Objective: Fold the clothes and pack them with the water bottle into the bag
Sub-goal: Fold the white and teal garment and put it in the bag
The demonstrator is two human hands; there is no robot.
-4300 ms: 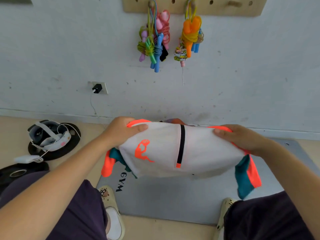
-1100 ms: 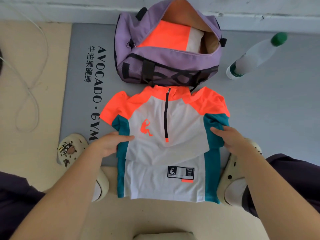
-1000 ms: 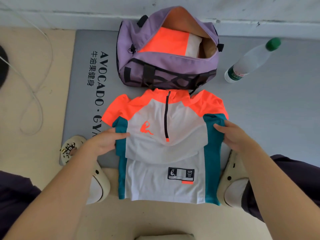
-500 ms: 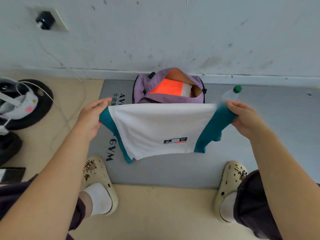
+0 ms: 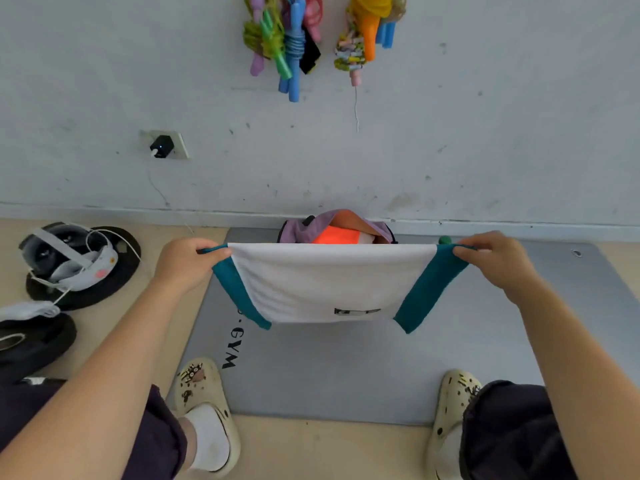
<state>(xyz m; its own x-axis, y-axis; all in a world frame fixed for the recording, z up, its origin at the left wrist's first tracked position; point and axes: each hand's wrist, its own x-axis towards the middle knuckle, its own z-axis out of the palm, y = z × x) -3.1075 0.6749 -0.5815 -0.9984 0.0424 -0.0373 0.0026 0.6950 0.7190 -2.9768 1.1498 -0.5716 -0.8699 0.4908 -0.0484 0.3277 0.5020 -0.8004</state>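
Observation:
I hold a folded white shirt [image 5: 329, 282] with teal side panels stretched out in the air above the grey gym mat [image 5: 346, 368]. My left hand [image 5: 188, 263] pinches its left top corner and my right hand [image 5: 495, 263] pinches its right top corner. Behind the shirt, against the wall, the purple bag [image 5: 301, 228] stands unzipped with an orange garment [image 5: 334, 235] inside. Only the green cap of the water bottle [image 5: 445, 240] shows above the shirt's edge; the bottle's body is hidden.
A headset [image 5: 65, 261] with white cables lies on black weight plates [image 5: 121, 268] at the left. Jump ropes [image 5: 287, 43] hang on the wall above, and a charger [image 5: 161, 147] sits in a wall socket. My feet in cream clogs [image 5: 204, 410] stand at the mat's near edge.
The shirt lay flat on the mat a second ago; both hands have lifted it by its folded edge and now hold it higher and tauter. The view has tilted up toward the wall.

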